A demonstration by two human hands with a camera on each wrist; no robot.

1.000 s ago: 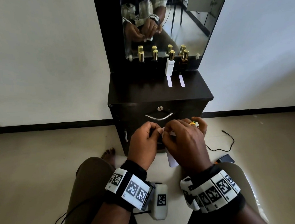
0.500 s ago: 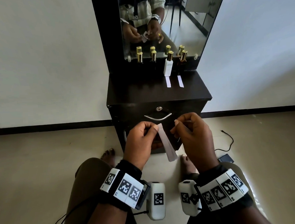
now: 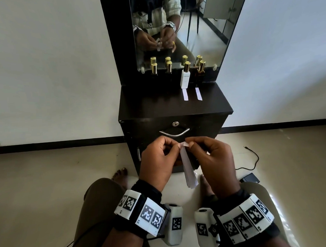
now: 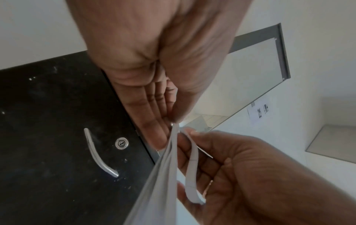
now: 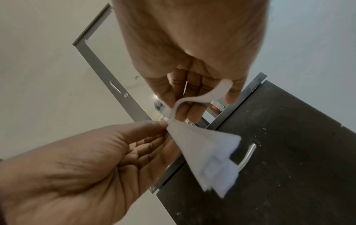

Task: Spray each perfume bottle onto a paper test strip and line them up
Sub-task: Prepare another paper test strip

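My left hand (image 3: 173,148) pinches the top end of a stack of white paper test strips (image 3: 188,170), which hangs down in front of the drawer. My right hand (image 3: 191,143) pinches one strip (image 4: 191,172) at the same top end and bends it away from the stack (image 5: 208,156). On the dark dresser top (image 3: 154,105) stand two dark gold-capped bottles (image 3: 153,68) (image 3: 168,67), a white bottle (image 3: 185,77) and an amber bottle (image 3: 201,69). One strip (image 3: 185,94) lies before the white bottle, another (image 3: 198,93) before the amber one.
A mirror (image 3: 201,37) rises behind the bottles. The drawer handle (image 3: 174,133) is just beyond my fingers. On the floor to the right lie a black cable (image 3: 253,156) and a small black device (image 3: 249,177). My knees and bare feet are below the hands.
Half a second ago my hands were apart, the stack hanging from the left. The right hand has come back to the stack's top and pinches a strip there.
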